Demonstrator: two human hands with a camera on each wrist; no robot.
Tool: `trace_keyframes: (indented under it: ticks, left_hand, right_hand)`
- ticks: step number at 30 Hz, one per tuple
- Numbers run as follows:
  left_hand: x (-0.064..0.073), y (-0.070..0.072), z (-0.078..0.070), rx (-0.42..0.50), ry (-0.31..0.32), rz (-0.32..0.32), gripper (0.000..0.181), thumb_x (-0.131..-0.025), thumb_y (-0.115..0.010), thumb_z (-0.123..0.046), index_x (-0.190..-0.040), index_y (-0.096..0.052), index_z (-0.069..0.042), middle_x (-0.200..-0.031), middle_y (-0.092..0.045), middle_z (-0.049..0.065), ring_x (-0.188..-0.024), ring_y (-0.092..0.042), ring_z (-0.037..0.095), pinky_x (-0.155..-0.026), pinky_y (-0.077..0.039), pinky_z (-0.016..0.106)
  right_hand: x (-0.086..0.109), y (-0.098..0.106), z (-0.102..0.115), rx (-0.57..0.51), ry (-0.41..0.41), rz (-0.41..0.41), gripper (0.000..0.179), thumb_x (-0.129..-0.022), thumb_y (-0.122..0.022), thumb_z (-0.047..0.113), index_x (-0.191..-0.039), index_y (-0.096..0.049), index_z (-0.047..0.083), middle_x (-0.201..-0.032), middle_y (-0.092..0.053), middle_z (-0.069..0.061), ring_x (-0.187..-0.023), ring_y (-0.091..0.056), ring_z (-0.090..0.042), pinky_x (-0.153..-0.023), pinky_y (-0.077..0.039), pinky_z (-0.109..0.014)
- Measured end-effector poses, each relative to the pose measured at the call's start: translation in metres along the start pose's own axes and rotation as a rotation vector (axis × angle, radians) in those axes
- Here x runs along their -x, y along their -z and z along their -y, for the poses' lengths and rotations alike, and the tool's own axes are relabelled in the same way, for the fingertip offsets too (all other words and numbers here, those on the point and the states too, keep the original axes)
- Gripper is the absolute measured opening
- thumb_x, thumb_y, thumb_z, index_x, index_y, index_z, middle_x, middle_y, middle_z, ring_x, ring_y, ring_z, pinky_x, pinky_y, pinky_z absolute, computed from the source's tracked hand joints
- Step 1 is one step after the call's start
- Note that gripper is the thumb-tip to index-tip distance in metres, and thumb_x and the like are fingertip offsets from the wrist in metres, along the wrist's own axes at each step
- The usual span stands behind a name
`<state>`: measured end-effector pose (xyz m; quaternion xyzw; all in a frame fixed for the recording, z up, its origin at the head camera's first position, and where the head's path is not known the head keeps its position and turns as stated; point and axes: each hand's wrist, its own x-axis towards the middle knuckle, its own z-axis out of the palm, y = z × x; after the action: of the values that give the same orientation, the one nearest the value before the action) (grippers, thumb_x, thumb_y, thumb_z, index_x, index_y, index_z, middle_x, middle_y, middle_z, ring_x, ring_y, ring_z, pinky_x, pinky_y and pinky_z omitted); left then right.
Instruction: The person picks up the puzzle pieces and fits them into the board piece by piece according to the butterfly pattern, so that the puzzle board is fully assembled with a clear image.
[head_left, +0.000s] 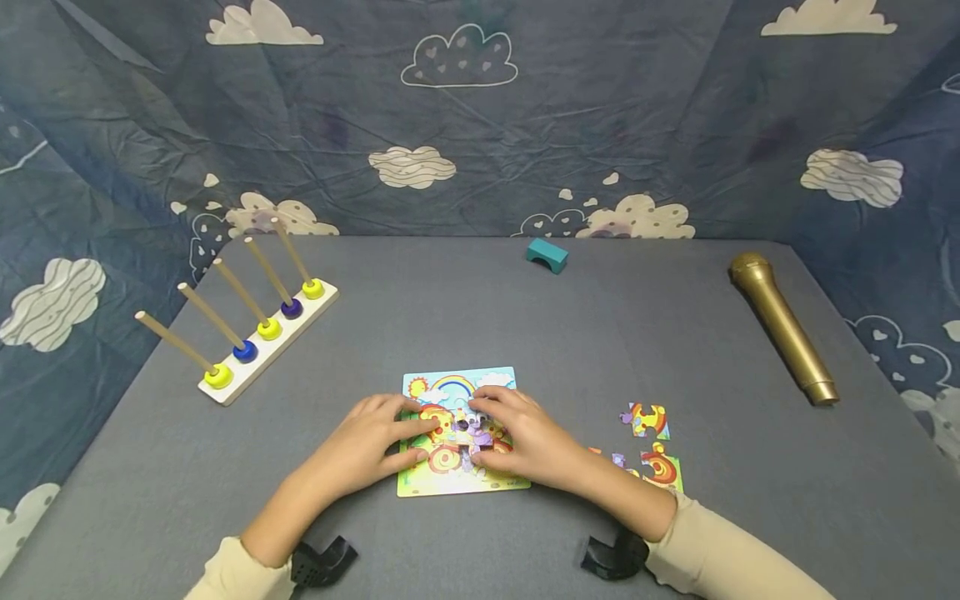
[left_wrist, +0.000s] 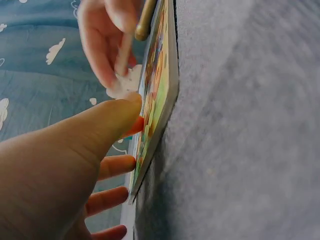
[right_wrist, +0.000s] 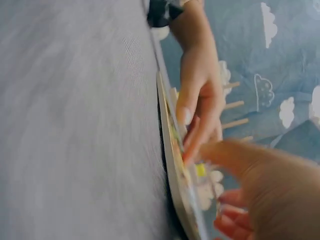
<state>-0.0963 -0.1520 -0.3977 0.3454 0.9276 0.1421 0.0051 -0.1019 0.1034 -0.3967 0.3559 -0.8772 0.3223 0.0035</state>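
Note:
A jigsaw puzzle board [head_left: 427,483] with a sun, a rainbow and colourful rings lies on the grey table. My left hand [head_left: 367,442] rests at its left side, fingers spread and fairly straight, fingertips on the picture. Over the right half is my right hand [head_left: 528,437]. Between its thumb and fingers it holds a puzzle piece [head_left: 471,427] with purple on it, above the middle of the board. In the left wrist view, the piece [left_wrist: 124,55] appears as a pale, blurred edge. The right wrist view is blurred, and the right fingertips are partly hidden there.
Loose puzzle pieces [head_left: 649,421] lie right of the board, some partly covered by the right forearm. A peg stand [head_left: 262,350] with coloured rings stands at the left. A teal arch block [head_left: 547,254] sits at the back, and a golden microphone [head_left: 783,329] lies at the right.

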Motion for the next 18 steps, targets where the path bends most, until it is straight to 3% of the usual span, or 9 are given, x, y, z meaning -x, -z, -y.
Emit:
trace_keyframes:
  ticks: [9, 18]
  left_hand:
    - [-0.004, -0.007, -0.002, 0.122, -0.102, -0.049, 0.04, -0.084, -0.061, -0.035, -0.115, -0.06, -0.01, -0.123, -0.053, -0.001, -0.117, -0.043, 0.016, -0.098, -0.03, 0.036]
    - [-0.002, -0.008, 0.0, 0.107, -0.162, -0.062, 0.039, -0.086, -0.058, -0.039, -0.122, -0.059, -0.024, -0.127, -0.049, -0.001, -0.117, -0.041, 0.02, -0.097, -0.03, 0.041]
  right_hand:
    - [-0.01, -0.014, -0.007, 0.072, -0.001, 0.041, 0.057, -0.073, -0.071, 0.033, -0.122, -0.055, 0.007, -0.125, -0.048, -0.004, -0.117, -0.041, -0.018, -0.097, -0.03, -0.04]
    - [-0.016, -0.013, -0.002, 0.091, -0.018, 0.089, 0.056, -0.074, -0.071, 0.036, -0.121, -0.057, 0.008, -0.124, -0.05, -0.002, -0.117, -0.04, -0.016, -0.098, -0.026, -0.039]
